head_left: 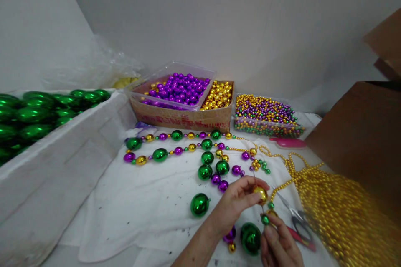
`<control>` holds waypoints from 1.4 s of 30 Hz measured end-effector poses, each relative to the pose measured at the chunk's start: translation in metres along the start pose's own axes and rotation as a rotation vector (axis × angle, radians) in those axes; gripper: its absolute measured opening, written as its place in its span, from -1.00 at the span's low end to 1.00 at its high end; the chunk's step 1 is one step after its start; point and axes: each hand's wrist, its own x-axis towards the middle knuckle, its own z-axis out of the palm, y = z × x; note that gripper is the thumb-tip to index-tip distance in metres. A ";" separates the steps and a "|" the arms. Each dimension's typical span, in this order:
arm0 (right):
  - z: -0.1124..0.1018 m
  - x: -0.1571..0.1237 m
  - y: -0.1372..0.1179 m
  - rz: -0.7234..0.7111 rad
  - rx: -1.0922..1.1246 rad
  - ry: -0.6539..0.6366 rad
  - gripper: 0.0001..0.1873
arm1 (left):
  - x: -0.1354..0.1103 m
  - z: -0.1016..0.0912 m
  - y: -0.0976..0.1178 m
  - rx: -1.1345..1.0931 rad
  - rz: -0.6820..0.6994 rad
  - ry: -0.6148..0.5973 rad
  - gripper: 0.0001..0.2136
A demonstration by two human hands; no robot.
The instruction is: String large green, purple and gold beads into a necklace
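Note:
My left hand (239,198) pinches a shiny gold bead (260,195) between thumb and fingers. Just below it, the fingertips of my right hand (278,240) close on a small green bead (265,219). A thin strand runs between the two beads. Large green balls (199,205), purple balls and small gold beads lie loose around my hands on the white cloth (138,204). Behind them a bead garland (160,154) of green, purple and gold is laid out in a long loop, its ends joining thin gold bead chain (241,149).
A white foam box (94,150) of big green balls stands left. At the back are a clear tray of purple beads (188,87), gold beads (219,94) and a tub of mixed small beads (266,110). Scissors (299,217), piled gold chain (338,208) and a cardboard box (347,133) are right.

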 end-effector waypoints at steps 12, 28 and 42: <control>0.026 0.022 -0.095 -0.621 -0.910 -0.154 -0.64 | 0.013 -0.001 0.033 0.150 0.280 0.256 -0.82; 0.011 0.029 -0.173 -0.148 0.535 -0.312 -0.91 | 0.040 -0.043 0.003 0.836 0.073 0.233 -0.81; -0.010 0.033 -0.124 -0.166 0.262 -0.177 -0.88 | 0.080 -0.041 -0.060 1.657 0.047 0.088 -0.66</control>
